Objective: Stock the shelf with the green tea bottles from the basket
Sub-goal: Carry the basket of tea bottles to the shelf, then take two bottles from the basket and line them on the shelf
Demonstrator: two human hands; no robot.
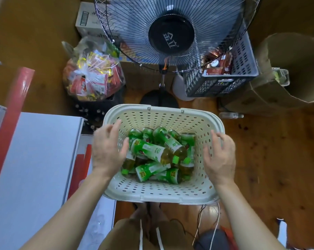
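Note:
A cream perforated basket stands on the wooden floor below me, holding several green tea bottles piled on their sides, with green labels and caps. My left hand hovers over the basket's left rim, fingers spread and relaxed, its thumb close to the topmost bottle; it holds nothing. My right hand hovers over the right rim, fingers loosely bent, empty too. A white shelf with a red edge strip lies to the left of the basket.
A standing fan rises just behind the basket, its base close to the far rim. A clear bag of snacks sits back left, a grey crate and open cardboard boxes back right. Cables trail near my feet.

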